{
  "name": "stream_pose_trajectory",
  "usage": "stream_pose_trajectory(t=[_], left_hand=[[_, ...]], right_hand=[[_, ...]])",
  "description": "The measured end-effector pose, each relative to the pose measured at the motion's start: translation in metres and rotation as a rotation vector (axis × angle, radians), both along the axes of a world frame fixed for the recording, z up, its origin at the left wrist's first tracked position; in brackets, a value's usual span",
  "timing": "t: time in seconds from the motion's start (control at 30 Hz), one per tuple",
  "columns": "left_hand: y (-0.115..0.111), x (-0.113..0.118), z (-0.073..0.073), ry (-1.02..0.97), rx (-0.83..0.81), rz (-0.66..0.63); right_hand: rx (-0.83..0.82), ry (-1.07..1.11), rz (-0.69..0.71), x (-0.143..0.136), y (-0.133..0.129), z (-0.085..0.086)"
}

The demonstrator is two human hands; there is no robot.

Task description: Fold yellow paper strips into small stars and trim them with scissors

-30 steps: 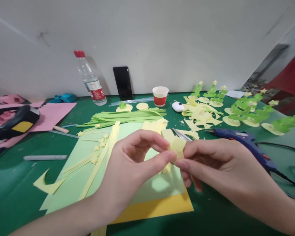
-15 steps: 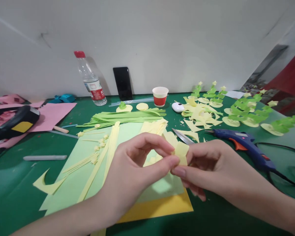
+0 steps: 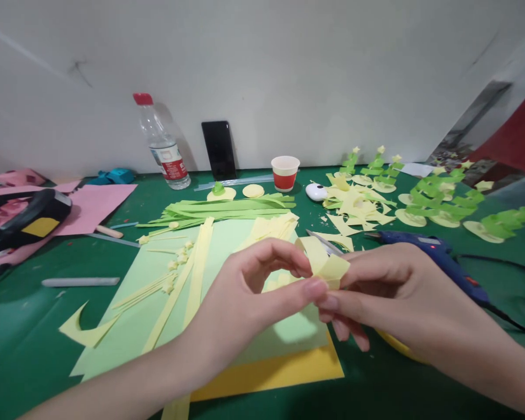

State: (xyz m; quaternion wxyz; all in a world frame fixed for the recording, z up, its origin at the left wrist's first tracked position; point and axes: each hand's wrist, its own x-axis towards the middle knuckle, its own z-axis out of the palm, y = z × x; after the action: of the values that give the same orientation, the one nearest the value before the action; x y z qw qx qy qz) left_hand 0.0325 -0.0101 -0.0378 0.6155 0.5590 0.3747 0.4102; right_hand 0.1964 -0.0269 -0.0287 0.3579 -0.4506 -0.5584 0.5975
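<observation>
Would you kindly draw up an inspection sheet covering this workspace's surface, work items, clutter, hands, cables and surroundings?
Surface: green table, partly covered by light green paper.
Work items: folded pale yellow strip held above the paper; finished-looking star-topped pieces at right.
Clutter: yellow scraps piled beyond the hands; scissors partly hidden.
Hands: left hand and right hand both pinch the strip.
Cables: black cord runs from the blue glue gun, whose small red light shows.
Surroundings: pale wall behind; phone leans there, bottle nearby.

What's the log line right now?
Left hand: pinching folded yellow paper strip | right hand: pinching it | hot-glue gun: on green table behind right hand
</observation>
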Motion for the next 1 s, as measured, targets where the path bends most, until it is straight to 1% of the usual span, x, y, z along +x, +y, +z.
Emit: stream_pose_trajectory(t=[0.1, 0.2, 0.3, 0.37, 0.5, 0.63, 0.73, 0.9, 0.97, 1.0], left_hand=[[0.0001, -0.001, 0.0014, 0.096, 0.062, 0.007], [-0.0005, -0.0014, 0.0037, 0.102, 0.104, 0.046], [-0.0011, -0.002, 0.0054, 0.102, 0.105, 0.051], [-0.0016, -0.0027, 0.0055, 0.106, 0.106, 0.044], [-0.002, -0.0035, 0.0041, 0.11, 0.078, 0.038], [-0.0011, -0.0023, 0.0035, 0.108, 0.079, 0.046], [0.0003, -0.0015, 0.0038, 0.098, 0.083, 0.045], [0.0022, -0.0026, 0.0037, 0.075, 0.079, 0.076], [0.0023, -0.0025, 0.004, 0.052, 0.055, 0.09], [0.0024, -0.0021, 0.0042, 0.041, 0.045, 0.095]], right_hand=[[0.068, -0.044, 0.003, -0.0013, 0.0014, -0.0009], [0.134, -0.085, 0.019, -0.0015, 0.0037, -0.0005], [0.192, -0.113, 0.043, -0.0004, 0.005, 0.0008], [0.203, -0.119, 0.06, -0.0001, 0.0049, 0.0013], [0.183, -0.114, 0.042, -0.0004, 0.0039, 0.0014], [0.151, -0.159, 0.099, 0.001, 0.0047, 0.0027], [0.089, -0.138, 0.111, 0.0018, 0.0058, 0.0037], [-0.052, -0.01, 0.126, 0.002, 0.0052, 0.0013], [-0.069, -0.024, 0.137, 0.0033, 0.0046, 0.0011], [-0.052, -0.053, 0.137, 0.004, 0.0043, 0.0015]])
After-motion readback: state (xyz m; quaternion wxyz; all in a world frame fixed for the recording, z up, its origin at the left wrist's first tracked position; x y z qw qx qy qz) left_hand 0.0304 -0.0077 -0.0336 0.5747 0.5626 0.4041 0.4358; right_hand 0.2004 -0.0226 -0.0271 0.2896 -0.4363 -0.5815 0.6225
